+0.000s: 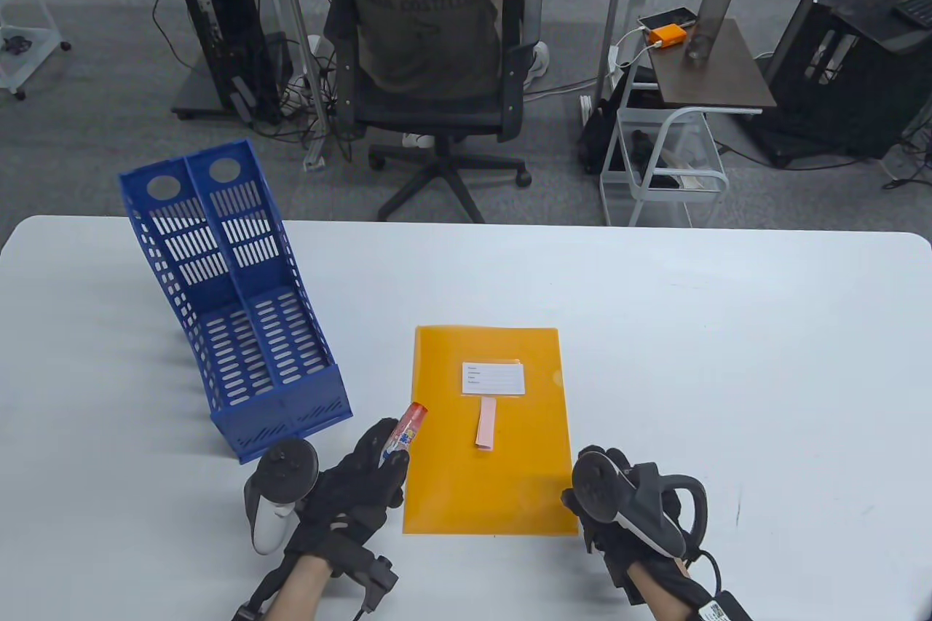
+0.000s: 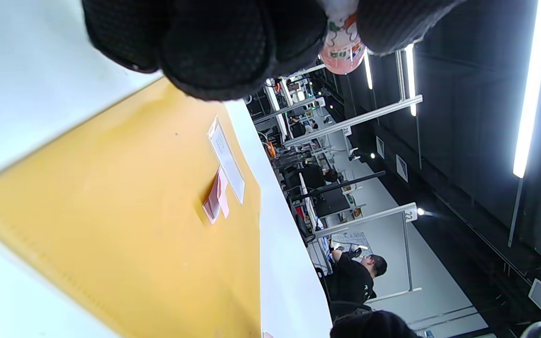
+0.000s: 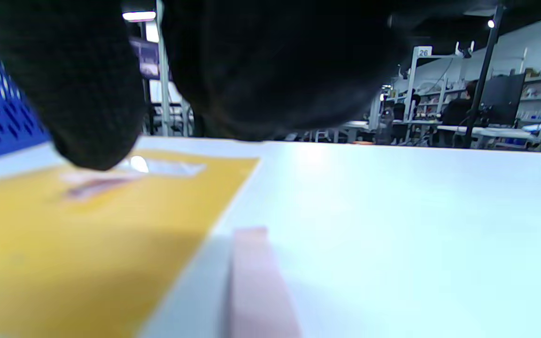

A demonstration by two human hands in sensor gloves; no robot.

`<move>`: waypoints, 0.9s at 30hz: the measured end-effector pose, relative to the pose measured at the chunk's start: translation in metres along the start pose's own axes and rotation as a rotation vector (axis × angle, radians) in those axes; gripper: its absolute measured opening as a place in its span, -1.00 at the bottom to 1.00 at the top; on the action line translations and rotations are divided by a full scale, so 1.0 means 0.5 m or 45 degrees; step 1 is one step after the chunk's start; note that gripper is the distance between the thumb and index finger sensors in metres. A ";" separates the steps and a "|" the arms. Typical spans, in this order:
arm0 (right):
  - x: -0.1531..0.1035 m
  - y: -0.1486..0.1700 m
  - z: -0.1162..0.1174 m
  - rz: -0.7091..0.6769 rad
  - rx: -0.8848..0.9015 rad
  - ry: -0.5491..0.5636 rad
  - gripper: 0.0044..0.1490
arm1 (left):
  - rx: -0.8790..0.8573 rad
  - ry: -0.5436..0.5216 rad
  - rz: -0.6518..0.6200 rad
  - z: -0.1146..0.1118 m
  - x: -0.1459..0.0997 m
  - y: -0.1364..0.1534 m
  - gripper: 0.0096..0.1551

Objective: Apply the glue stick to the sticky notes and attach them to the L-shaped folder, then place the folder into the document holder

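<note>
An orange L-shaped folder (image 1: 486, 475) lies flat at the table's near middle, with a white label (image 1: 493, 378) on it and a pink sticky note (image 1: 485, 424) just below the label. My left hand (image 1: 389, 452) grips a glue stick (image 1: 405, 431) at the folder's left edge, its red end pointing up and away; the left wrist view shows the glue stick (image 2: 343, 51) between my fingers (image 2: 214, 47). My right hand (image 1: 586, 504) hovers palm down at the folder's lower right corner and holds nothing that I can see. Beneath it a pink sticky-note strip (image 3: 257, 286) lies on the table beside the folder (image 3: 64, 244).
The blue two-slot document holder (image 1: 240, 315) stands at the left of the white table (image 1: 728, 359), its open side facing up and toward me. Beyond the far edge a person sits in an office chair (image 1: 437, 53), with a small side table (image 1: 710, 68) to the right.
</note>
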State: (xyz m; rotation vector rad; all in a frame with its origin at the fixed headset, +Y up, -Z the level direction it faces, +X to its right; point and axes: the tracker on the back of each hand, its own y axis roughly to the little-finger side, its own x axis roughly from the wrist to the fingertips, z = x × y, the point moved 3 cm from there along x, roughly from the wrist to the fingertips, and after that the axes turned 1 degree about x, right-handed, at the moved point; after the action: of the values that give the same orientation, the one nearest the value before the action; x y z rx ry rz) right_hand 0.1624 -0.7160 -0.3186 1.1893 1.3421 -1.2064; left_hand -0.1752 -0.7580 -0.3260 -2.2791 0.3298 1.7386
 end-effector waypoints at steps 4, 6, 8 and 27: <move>-0.006 -0.003 0.028 0.017 -0.118 -0.058 -0.18 | 0.020 -0.013 0.001 0.006 -0.001 0.000 -0.21; -0.009 -0.006 0.038 0.004 -0.157 -0.053 -0.18 | 0.015 -0.023 0.005 0.011 -0.003 0.003 -0.21; -0.011 -0.009 0.046 0.001 -0.206 -0.069 -0.13 | 0.005 -0.025 0.012 0.014 -0.003 0.005 -0.21; -0.008 -0.031 0.066 -0.007 -0.364 -0.102 -0.19 | -0.061 0.026 0.039 0.010 0.000 0.010 -0.20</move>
State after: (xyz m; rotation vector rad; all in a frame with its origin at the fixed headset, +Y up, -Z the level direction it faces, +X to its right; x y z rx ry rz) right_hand 0.1484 -0.7496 -0.3156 0.9259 1.4043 -1.0143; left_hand -0.1816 -0.7611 -0.3276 -2.3381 0.3323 1.7573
